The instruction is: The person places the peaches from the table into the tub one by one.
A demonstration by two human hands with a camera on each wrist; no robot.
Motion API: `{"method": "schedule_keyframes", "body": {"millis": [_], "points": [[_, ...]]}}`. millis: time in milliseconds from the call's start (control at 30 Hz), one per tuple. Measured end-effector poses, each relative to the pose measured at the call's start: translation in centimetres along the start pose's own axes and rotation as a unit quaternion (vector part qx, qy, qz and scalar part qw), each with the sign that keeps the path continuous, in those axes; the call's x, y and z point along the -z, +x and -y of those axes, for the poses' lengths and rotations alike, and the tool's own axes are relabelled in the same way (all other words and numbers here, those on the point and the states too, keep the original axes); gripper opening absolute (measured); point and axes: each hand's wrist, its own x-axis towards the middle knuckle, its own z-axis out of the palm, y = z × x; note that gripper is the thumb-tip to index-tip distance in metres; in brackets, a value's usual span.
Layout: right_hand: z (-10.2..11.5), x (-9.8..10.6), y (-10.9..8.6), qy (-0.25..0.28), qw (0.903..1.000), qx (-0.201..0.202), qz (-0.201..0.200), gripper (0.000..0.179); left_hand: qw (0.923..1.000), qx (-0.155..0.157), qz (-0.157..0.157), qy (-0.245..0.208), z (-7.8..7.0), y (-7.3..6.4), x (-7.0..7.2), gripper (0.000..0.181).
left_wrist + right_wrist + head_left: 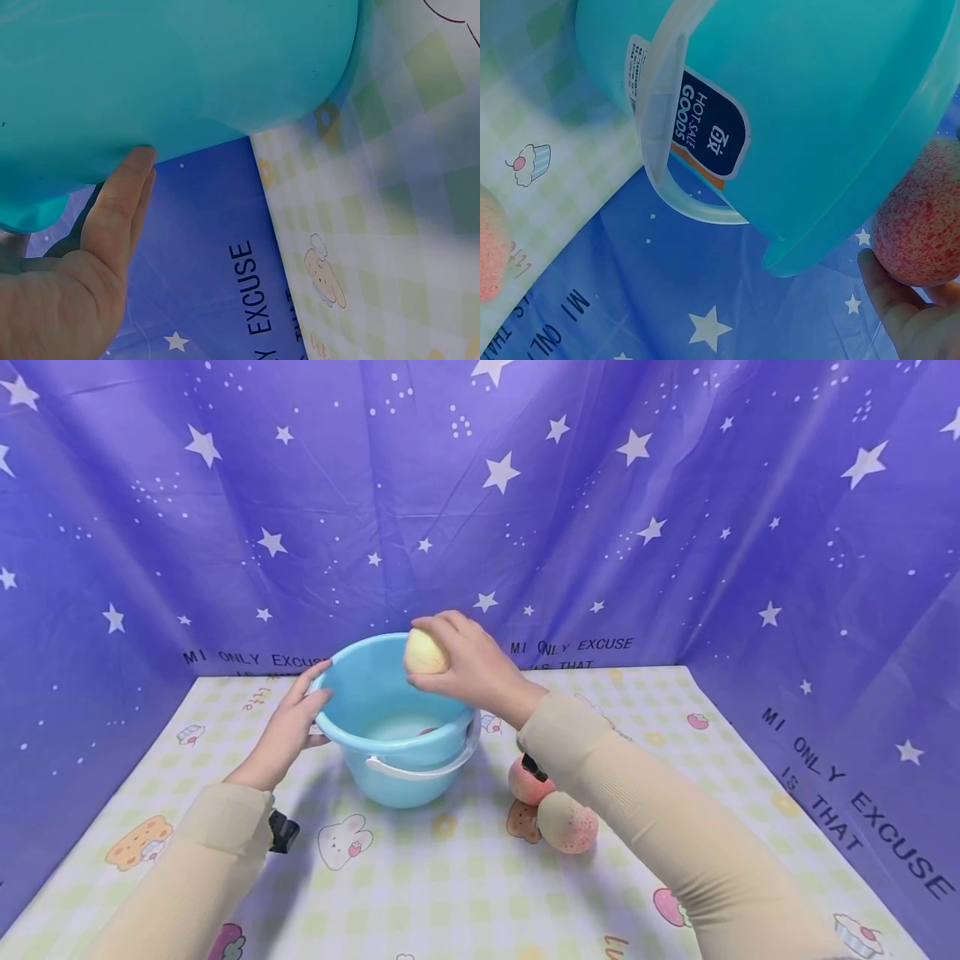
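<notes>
In the head view a light blue bucket [405, 777] stands upright on the table. My left hand [288, 722] holds its left side at the rim, and the left wrist view shows fingers [120, 202] lying against the outer wall. Above the bucket's far right rim, my right hand [476, 664] grips a peach [426, 652], pale yellow on the side facing the head camera. From the right wrist, that peach looks speckled red [922, 217], with fingertips curled around it. A small reddish patch [427, 731] shows low inside the bucket, mostly hidden by the near wall.
Two more peaches, one pink [531, 783] and one pale with pink speckles [567, 822], lie right of the bucket beneath my right forearm. The bucket's white handle [420, 772] hangs down in front. A checkered cloth [480, 893] covers the table; a purple star curtain [480, 527] surrounds it.
</notes>
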Motion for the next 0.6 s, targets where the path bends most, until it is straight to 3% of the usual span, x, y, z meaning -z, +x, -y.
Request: {"method": "schedule_keyframes", "body": {"millis": [600], "points": [[0.6, -0.7, 1.1, -0.008, 0.9993, -0.018, 0.033, 0.071, 0.9999, 0.003, 0.001, -0.012, 0.0, 0.3, 0.0, 0.062]]}}
